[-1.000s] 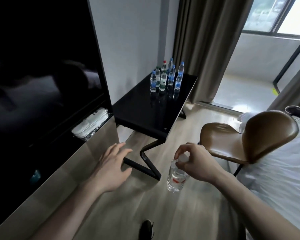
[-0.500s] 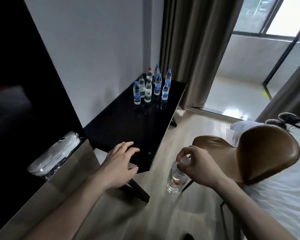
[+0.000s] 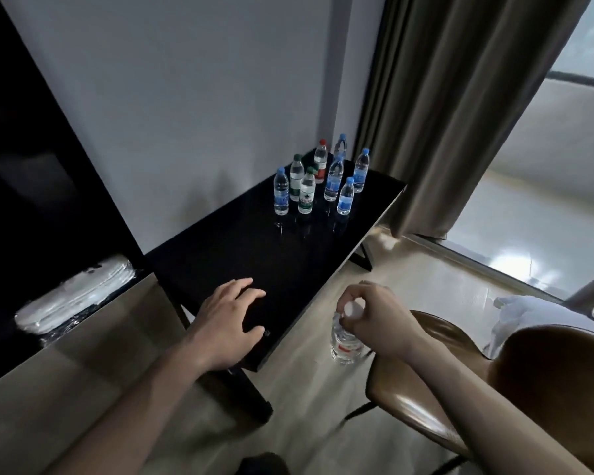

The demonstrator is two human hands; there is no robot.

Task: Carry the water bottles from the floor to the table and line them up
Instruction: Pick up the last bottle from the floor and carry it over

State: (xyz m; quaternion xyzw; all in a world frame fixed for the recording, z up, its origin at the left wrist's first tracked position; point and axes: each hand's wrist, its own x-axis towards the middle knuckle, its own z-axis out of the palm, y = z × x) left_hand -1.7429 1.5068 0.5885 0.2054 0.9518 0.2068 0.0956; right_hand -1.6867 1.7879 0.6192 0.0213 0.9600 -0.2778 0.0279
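R hand (image 3: 374, 313) pinches a clear water bottle (image 3: 345, 341) by its white cap & neck, fingers curled round the top, so the bottle hangs upright below it, off the desk's near R edge, over the floor, not yet above the top. Holding by the cap probably lets it be set down straight among the others w/o knocking them. L hand (image 3: 228, 315) is released, fingers spread & relaxed, holding nothing, over the near corner of the black desk (image 3: 254, 255); can't tell if it touches the surface, likely there for balance. Eight bottles (image 3: 318, 181) already stand upright at the far end by the wall & curtain (image 3: 443, 108), close together in two rough rows running front to back, blue, green & one red cap. The near half of the desk is bare, so the next spot looks to be in front of the cluster. Brown chair (image 3: 494, 371) sits just R of the carried bottle, a possible snag on the way.
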